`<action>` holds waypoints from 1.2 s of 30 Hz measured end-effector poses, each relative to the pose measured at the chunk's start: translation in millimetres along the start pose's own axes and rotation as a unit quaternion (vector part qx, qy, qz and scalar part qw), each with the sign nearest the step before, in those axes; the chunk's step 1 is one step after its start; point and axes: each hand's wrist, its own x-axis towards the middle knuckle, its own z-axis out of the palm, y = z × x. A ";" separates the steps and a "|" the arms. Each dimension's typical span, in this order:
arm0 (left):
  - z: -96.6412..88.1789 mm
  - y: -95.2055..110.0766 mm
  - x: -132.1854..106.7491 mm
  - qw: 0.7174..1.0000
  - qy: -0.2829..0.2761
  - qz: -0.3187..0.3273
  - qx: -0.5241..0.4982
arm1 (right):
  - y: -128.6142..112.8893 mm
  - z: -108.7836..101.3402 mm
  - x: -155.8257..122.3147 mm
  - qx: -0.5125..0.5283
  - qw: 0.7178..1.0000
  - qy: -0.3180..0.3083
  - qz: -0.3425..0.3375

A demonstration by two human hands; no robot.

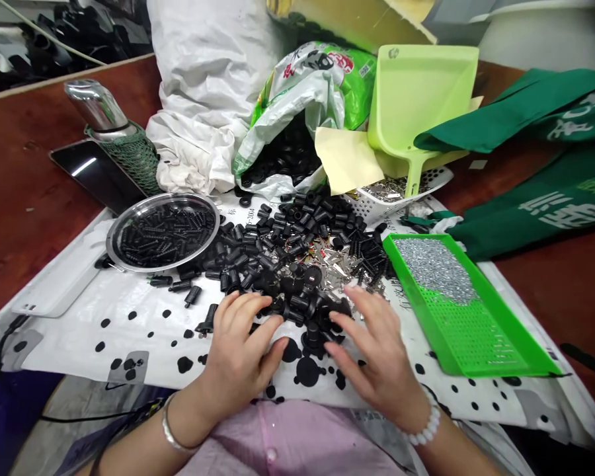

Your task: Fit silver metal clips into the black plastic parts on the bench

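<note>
A heap of small black rubber-like sleeves and caps [282,264] lies on a white plastic sheet with black dots [143,337], with loose silver metal pieces [330,261] mixed into its middle. My left hand [242,350] rests against the near edge of the heap, fingers curved over the black parts. My right hand [371,350] lies at the heap's right side with fingers spread, touching black parts. Neither hand visibly holds anything. A round steel tray [114,241] full of black cylinders stands left of the heap. A bright green perforated tray [496,337] with fine silver parts lies to the right.
A plastic sack of black rings [282,155], a white sack [203,86] and a green dustpan [416,99] stand behind the heap. A white basket of silver pieces [377,208] sits beside it. A phone [96,175], a steel flask [96,106] and green cloth [540,198] lie on the brown table.
</note>
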 end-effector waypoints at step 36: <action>-43.3 -55.0 -27.2 0.989 -0.046 -0.103 -0.097 | 17.7 17.5 105.8 0.027 0.979 -0.123 -0.159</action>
